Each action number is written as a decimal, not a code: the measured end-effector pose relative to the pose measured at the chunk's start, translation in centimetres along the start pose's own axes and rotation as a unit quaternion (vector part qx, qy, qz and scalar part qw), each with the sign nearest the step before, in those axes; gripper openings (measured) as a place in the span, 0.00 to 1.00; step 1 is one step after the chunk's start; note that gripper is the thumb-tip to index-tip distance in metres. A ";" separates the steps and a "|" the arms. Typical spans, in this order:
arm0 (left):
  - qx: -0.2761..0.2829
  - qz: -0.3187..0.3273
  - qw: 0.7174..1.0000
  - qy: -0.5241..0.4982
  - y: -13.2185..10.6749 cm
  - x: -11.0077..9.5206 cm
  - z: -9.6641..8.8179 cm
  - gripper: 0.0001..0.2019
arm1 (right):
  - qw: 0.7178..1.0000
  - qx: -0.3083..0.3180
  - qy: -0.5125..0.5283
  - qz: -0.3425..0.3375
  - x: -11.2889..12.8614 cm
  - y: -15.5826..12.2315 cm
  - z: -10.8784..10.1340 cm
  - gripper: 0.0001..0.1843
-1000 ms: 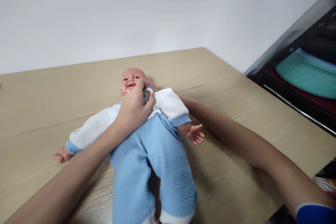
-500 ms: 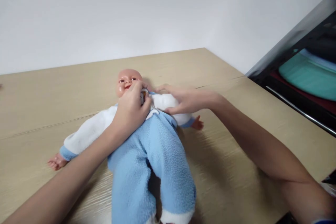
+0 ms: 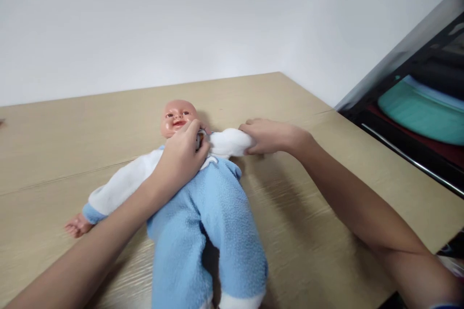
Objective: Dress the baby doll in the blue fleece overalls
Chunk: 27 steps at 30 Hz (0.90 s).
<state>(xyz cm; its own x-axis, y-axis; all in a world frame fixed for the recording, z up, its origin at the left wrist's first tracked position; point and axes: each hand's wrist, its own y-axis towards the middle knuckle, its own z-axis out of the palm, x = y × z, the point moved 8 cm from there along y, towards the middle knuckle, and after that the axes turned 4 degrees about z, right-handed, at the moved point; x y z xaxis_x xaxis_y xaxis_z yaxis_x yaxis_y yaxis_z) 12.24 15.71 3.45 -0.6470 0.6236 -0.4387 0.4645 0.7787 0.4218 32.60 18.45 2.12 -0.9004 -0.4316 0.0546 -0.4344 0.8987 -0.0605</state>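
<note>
A baby doll (image 3: 178, 118) lies on its back on the wooden table (image 3: 326, 164), dressed in a fleece suit with blue legs (image 3: 206, 231) and white sleeves. My left hand (image 3: 181, 157) is closed on the suit's collar at the doll's chest, just under the chin. My right hand (image 3: 270, 136) grips the doll's white sleeve (image 3: 228, 143) on the right side and holds it stretched sideways; the doll's hand on that side is hidden. The doll's other arm (image 3: 108, 190) lies out to the left, its bare hand (image 3: 75, 226) showing.
A white wall stands behind the table. At the right a dark shelf unit (image 3: 416, 106) holds a teal folded item (image 3: 420, 111). The table's right edge runs close to that unit. Some dark item shows at the bottom right corner.
My right hand came out from behind the doll, went over its right sleeve and closed on it, pulling it out to the side. The doll's right hand has gone out of sight. My left hand stayed at the collar.
</note>
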 end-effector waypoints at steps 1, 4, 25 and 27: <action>0.006 -0.003 1.000 -0.002 0.0 0.0 0.1 0.08 | 0.999 -0.029 -0.012 -0.029 1.0 -0.4 -0.9 0.24; -0.005 0.020 1.000 0.013 0.0 -0.9 -0.3 0.08 | 0.985 -0.135 0.000 -0.109 4.2 -1.9 -3.2 0.19; 0.125 0.054 0.986 -0.099 -0.6 -3.8 1.9 0.15 | 0.637 -0.008 0.771 0.028 4.6 -4.5 8.8 0.19; 0.120 0.036 0.981 -0.150 -0.4 -3.5 1.9 0.11 | 0.638 -0.026 0.769 0.028 4.5 -4.6 8.7 0.18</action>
<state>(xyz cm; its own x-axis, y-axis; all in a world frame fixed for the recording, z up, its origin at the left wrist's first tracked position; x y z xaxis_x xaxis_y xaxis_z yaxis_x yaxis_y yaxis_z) 15.43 13.31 3.32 -0.4165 0.6423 -0.6434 0.6550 0.7028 0.2775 30.35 11.72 -6.00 0.1904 0.1524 0.9698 -0.3657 0.9278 -0.0740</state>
